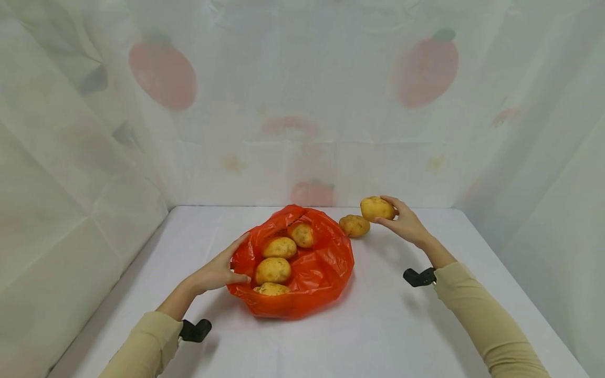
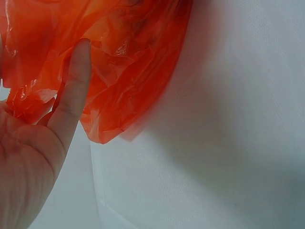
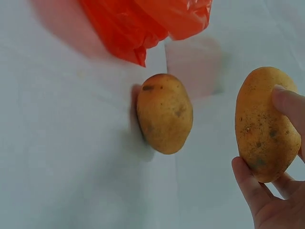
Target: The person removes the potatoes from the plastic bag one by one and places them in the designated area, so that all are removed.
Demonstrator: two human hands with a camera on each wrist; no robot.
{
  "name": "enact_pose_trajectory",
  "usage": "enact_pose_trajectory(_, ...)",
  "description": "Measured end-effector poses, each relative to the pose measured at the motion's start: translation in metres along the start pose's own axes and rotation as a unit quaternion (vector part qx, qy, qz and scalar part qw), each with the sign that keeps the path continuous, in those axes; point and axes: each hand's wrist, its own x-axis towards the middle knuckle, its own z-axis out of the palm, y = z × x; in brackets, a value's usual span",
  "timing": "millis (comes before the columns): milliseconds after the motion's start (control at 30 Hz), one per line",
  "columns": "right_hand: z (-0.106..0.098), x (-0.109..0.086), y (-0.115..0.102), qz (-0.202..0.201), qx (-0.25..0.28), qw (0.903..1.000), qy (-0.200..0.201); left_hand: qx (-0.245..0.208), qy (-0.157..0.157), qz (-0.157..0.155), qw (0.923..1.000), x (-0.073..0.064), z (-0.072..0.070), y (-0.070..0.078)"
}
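Note:
My left hand (image 1: 216, 272) holds the left side of a red plastic bag (image 1: 326, 270), thumb at its front and fingers further back. Several yellow potatoes (image 1: 273, 271) lie inside the bag's open mouth. In the left wrist view the thumb (image 2: 76, 81) lies against the crinkled plastic. Off to the right, my right hand (image 1: 408, 226) grips a potato (image 3: 264, 126) between thumb and fingers, raised over the back of the table. Another potato (image 1: 354, 226) rests on the table between that hand and the bag, close to the bag's right edge.
A white cloth covers the table (image 1: 378, 336). Pale sheeting with faded fruit prints hangs behind the table (image 1: 293, 79) and at both sides. Each wrist wears a black camera mount (image 1: 418, 277).

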Motion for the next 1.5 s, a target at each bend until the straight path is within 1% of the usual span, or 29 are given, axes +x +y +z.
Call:
enact_pose_trajectory(300, -0.002, -0.002, 0.014, 0.015, -0.011, 0.9998, 0.010, -0.010, 0.000, -0.001, 0.9999, 0.000, 0.000, -0.001)
enact_pose_trajectory(533, -0.003, -0.003, 0.027, 0.027, -0.008, 0.9995, 0.014, -0.012, -0.001, 0.002, 0.9999, -0.001, 0.000, 0.000)
enact_pose_trajectory(733, -0.001, -0.002, 0.039, 0.041, -0.010, 0.9989, 0.018, -0.005, 0.001, -0.006, 1.0000, 0.000, 0.001, -0.002)
enact_pose_trajectory(933, 0.001, -0.001, 0.048, 0.053, -0.010, 0.9983, 0.023, -0.016, -0.002, -0.010, 0.9998, 0.000, 0.001, -0.002)
enact_pose_trajectory(1200, 0.005, -0.001, 0.057, 0.076, -0.030, 0.9964, 0.020, -0.018, -0.001, -0.007, 0.9998, -0.001, 0.001, -0.001)
enact_pose_trajectory(1500, 0.012, -0.002, 0.064, 0.092, -0.038, 0.9950, 0.012, -0.004, -0.001, -0.009, 1.0000, -0.001, 0.000, 0.000)
